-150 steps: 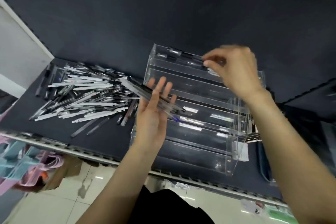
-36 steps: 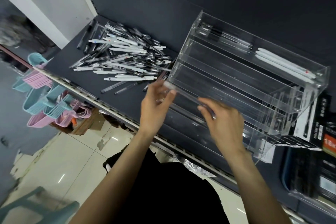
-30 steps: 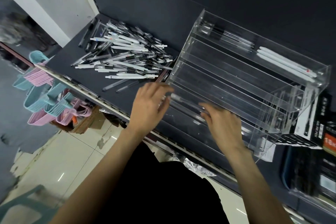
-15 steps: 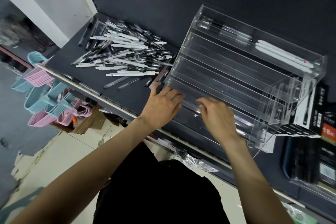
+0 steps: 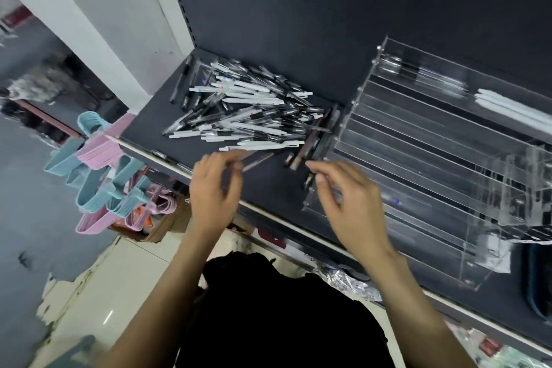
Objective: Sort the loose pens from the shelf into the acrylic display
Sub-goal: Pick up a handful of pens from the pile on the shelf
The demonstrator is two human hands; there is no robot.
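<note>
At the far left, below the shelf edge, hangs a bunch of pale blue and pink plastic hangers (image 5: 98,188), apart from the work. On the dark grey shelf board (image 5: 268,185) lies the loose heap of white, clear and black pens (image 5: 245,116), spread from the back corner to just beside the clear acrylic tiered display (image 5: 433,140); a few dark pens (image 5: 310,143) lie at an angle against the display's left wall. The left hand (image 5: 213,188) has left the display's front edge, where it rested half a second ago, and now sits at the near edge of the heap, thumb and fingers curled toward a thin clear pen (image 5: 257,160) lying on the board; the blur leaves it unclear whether the fingers have closed on it, though they seem to touch its near end. The right hand (image 5: 343,197) has likewise lifted off the lower tiers and hovers in front of the display's left front corner, fingers loosely bent and a little spread, holding nothing that can be seen. In the display, the top tier holds clear-barrelled pens (image 5: 424,75) on the left and white pens (image 5: 507,104) on the right; the middle tiers look bare, and a lower tier seems to hold something with a blue tip, too blurred to name. The shift reads as one placement finished and the next pick begun, with most of the heap still to sort.
</note>
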